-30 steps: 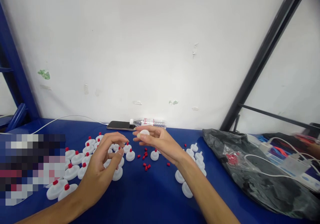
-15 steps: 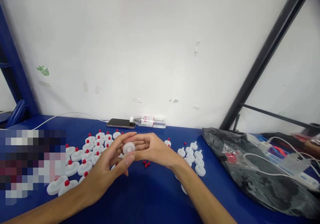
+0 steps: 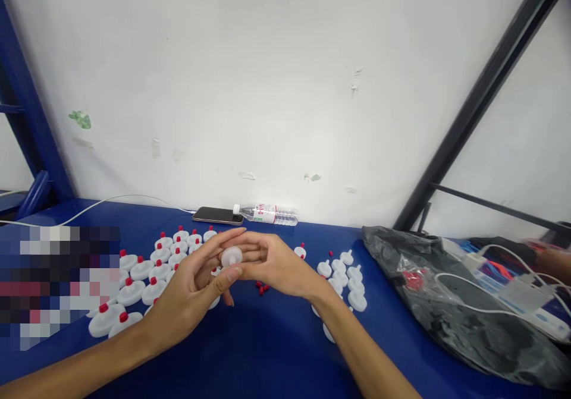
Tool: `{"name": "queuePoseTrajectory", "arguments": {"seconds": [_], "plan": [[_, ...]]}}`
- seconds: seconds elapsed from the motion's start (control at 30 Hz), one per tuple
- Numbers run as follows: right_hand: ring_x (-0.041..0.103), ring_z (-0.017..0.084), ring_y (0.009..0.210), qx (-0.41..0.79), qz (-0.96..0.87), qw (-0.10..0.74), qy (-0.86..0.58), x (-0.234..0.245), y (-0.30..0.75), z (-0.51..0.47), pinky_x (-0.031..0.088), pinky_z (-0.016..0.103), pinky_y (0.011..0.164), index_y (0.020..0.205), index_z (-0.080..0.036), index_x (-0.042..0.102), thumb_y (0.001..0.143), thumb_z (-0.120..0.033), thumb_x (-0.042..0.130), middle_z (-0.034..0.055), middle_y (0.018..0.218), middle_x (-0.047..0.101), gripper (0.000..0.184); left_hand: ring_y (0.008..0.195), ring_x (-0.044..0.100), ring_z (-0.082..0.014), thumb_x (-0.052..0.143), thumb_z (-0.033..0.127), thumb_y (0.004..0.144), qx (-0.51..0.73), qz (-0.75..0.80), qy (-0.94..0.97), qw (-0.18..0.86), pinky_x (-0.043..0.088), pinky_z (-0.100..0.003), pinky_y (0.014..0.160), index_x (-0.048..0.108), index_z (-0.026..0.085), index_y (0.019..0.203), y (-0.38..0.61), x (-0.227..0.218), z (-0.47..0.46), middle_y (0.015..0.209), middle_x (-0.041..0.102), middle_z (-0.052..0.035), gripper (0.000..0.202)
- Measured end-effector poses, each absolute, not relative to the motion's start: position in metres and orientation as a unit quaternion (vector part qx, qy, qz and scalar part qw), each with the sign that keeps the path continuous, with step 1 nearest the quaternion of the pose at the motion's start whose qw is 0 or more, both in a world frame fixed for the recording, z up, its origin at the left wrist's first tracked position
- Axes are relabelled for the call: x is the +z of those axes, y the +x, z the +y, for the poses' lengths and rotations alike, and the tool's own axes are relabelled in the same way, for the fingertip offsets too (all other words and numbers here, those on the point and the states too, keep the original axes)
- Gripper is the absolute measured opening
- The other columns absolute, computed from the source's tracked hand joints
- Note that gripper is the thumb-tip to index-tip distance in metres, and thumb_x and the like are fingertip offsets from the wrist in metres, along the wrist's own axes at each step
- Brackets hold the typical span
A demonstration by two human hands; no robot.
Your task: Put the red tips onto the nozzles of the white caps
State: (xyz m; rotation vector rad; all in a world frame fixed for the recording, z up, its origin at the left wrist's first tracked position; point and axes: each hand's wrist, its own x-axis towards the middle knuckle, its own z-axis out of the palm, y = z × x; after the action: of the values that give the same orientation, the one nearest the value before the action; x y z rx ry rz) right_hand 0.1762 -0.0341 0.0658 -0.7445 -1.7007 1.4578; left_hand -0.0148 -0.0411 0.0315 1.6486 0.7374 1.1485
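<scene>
My left hand (image 3: 191, 292) and my right hand (image 3: 272, 265) meet above the blue table (image 3: 267, 351), fingers curled together around one white round cap (image 3: 231, 257). The left thumb presses beside the cap and the right fingers pinch it from the other side. Under the hands lie a few loose red plugs (image 3: 262, 288). To the left, several white caps fitted with red plugs (image 3: 147, 271) stand in rows. On the right is a smaller cluster of white caps without red plugs (image 3: 345, 280).
A phone (image 3: 217, 215) and a lying water bottle (image 3: 267, 213) rest against the white wall. A black plastic bag (image 3: 446, 304) with white cables (image 3: 499, 286) covers the table's right side. A white cable (image 3: 111, 201) runs along the back left. Blue and black frame posts flank the table.
My hands came together: the right hand brought the white cap toward the left, and both now hold it between them. The view shifted slightly.
</scene>
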Motion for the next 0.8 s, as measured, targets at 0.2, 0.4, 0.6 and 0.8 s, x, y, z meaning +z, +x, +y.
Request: {"name": "queuePoseTrajectory", "arguments": {"seconds": [0.2,0.4,0.6,0.8], "plan": [[0.073,0.025,0.104,0.559,-0.667,0.400,-0.288,0.066,0.174,-0.035,0.056,0.040,0.097,0.114,-0.022,0.069,0.070,-0.048,0.091,0.0049,0.107,0.075,0.055,0.047,0.061,-0.0077,0.072,0.045,0.094,0.478,0.296,0.674,0.480,0.061,-0.028,0.047,0.053,0.033,0.147,-0.015,0.032,-0.039,0.151,0.059,-0.0123,0.058],[0.073,0.024,0.103,0.554,-0.672,0.404,-0.280,0.064,0.175,-0.032,0.055,0.040,0.097,0.113,-0.023,0.068,0.073,-0.046,0.089,0.0045,0.106,0.074,0.051,0.045,0.060,-0.0083,0.074,0.048,0.091,0.474,0.308,0.666,0.486,0.060,-0.028,0.045,0.055,0.033,0.146,-0.013,0.036,-0.040,0.147,0.062,-0.0128,0.060],[0.073,0.020,0.093,0.522,-0.704,0.378,-0.298,0.068,0.182,-0.033,0.055,0.036,0.091,0.106,-0.025,0.071,0.081,-0.046,0.083,0.0008,0.095,0.073,0.035,0.049,0.063,-0.0103,0.069,0.055,0.092,0.456,0.337,0.678,0.468,0.058,-0.027,0.046,0.050,0.032,0.145,-0.012,0.035,-0.039,0.143,0.064,-0.0135,0.061],[0.072,0.022,0.094,0.380,-0.715,0.454,-0.371,0.085,0.211,-0.028,0.054,0.034,0.085,0.096,-0.023,0.072,0.090,-0.052,0.071,0.0041,0.103,0.076,0.029,0.104,0.072,-0.0278,0.058,0.057,0.099,0.473,0.334,0.681,0.448,0.054,-0.022,0.048,0.052,0.032,0.139,-0.015,0.034,-0.035,0.142,0.060,-0.0117,0.048]]}}
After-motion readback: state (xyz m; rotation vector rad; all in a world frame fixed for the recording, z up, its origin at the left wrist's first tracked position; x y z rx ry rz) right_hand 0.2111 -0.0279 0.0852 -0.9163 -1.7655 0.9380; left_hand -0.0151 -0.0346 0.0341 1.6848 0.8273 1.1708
